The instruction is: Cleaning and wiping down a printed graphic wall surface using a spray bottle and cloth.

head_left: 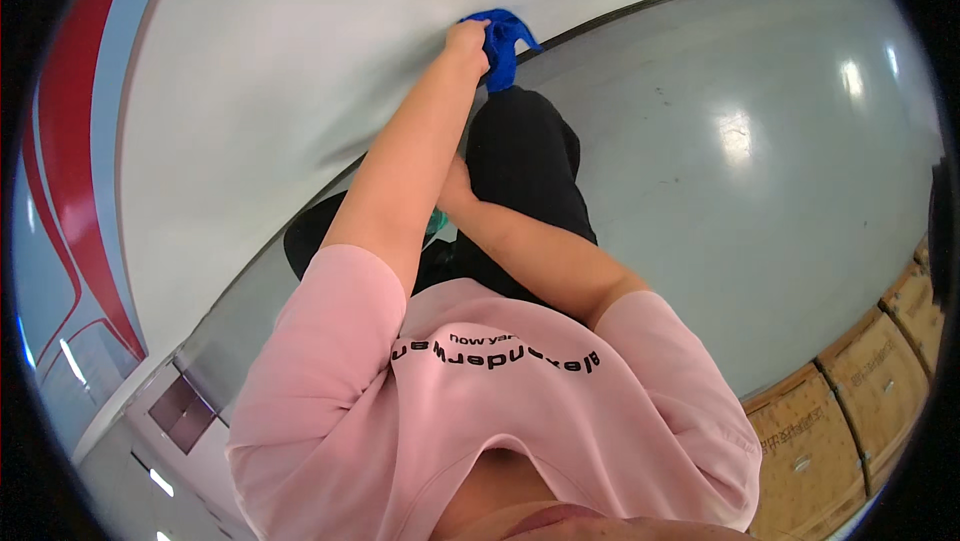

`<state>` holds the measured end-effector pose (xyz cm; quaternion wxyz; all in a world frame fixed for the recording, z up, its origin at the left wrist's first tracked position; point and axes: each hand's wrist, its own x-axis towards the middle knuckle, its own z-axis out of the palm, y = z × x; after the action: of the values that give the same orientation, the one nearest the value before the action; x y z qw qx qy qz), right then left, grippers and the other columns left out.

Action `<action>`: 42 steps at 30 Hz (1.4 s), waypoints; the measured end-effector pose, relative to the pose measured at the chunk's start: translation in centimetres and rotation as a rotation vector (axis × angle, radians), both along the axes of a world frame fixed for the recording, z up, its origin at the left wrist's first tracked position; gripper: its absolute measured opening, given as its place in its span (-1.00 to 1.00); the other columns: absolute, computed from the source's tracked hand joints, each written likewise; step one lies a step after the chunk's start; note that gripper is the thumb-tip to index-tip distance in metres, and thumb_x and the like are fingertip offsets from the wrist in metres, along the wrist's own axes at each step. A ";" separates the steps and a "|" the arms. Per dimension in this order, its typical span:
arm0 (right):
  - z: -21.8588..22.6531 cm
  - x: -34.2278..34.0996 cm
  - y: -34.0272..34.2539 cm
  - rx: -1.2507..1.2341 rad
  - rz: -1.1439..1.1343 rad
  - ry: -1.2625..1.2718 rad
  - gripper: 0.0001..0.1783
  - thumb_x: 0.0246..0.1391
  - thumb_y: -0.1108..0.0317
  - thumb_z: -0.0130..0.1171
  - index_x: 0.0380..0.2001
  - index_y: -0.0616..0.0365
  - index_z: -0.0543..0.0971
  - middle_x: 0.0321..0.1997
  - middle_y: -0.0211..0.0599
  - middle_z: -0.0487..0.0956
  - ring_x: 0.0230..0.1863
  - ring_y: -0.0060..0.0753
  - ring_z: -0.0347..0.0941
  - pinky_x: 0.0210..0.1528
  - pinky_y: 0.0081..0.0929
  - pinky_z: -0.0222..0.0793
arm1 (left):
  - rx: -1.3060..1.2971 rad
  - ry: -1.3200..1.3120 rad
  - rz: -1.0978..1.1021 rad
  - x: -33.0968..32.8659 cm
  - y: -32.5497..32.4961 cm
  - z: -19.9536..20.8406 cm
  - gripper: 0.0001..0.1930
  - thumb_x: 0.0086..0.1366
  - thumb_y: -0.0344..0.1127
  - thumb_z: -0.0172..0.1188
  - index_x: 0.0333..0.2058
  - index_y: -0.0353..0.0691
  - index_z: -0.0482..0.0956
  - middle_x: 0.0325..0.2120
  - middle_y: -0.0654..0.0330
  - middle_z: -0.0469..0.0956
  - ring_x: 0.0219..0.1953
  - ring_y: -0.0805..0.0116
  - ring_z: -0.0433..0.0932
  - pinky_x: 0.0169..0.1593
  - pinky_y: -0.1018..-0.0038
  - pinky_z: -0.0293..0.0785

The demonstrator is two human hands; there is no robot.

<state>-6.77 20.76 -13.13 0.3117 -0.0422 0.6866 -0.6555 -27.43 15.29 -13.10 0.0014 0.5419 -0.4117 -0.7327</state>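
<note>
My left hand [468,47] reaches out at the top middle, closed round a bunched blue cloth [508,39]. The cloth is next to the white wall, with one loose end spreading right and another hanging over my black-trousered knee [522,126]. My right hand [457,187] is low by the inner side of that leg, partly behind my left forearm. Just below it shows a small part of a see-through green thing [437,222], which the hand seems to hold. Its shape and my right fingers are mostly hidden.
The white wall [250,71] meets the shiny grey floor [700,211] along a dark strip [640,9]. Red and blue bands [85,171] mark the wall at far left. Brown cardboard boxes [800,441] stand in a row at lower right.
</note>
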 end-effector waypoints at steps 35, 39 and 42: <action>2.2 -2.4 0.4 0.052 0.313 -0.126 -0.55 -0.04 0.10 0.18 -0.11 0.10 0.46 -0.02 -0.18 0.46 0.04 -0.24 0.35 0.06 -0.34 0.25 | 0.181 0.058 -0.201 -5.3 4.6 -7.1 -0.71 0.25 -0.36 0.11 -0.06 -0.23 0.40 -0.14 0.14 0.49 -0.14 0.24 0.51 -0.04 0.24 0.45; 2.5 -2.0 0.2 0.027 0.275 -0.162 -0.52 -0.09 0.14 0.27 -0.11 0.09 0.42 -0.01 -0.23 0.42 0.05 -0.32 0.31 0.07 -0.36 0.22 | 0.069 0.247 -0.220 -4.7 4.3 -6.1 -0.79 0.21 -0.35 0.16 -0.18 -0.25 0.51 -0.22 0.17 0.54 -0.20 0.35 0.50 -0.09 0.39 0.41; -2.0 0.7 -0.7 0.012 0.215 0.037 -0.52 -0.08 0.14 0.26 -0.11 0.12 0.42 -0.02 -0.25 0.42 0.05 -0.34 0.30 0.06 -0.35 0.23 | -0.155 0.387 -0.241 -4.5 6.7 -3.0 -0.80 0.22 -0.35 0.16 -0.20 -0.29 0.53 -0.24 0.21 0.55 -0.22 0.40 0.49 -0.09 0.44 0.38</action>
<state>-6.08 20.02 -15.17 0.3677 -0.1257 0.6877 -0.6133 -31.93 22.02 -16.10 0.0343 0.3366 -0.5203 -0.7841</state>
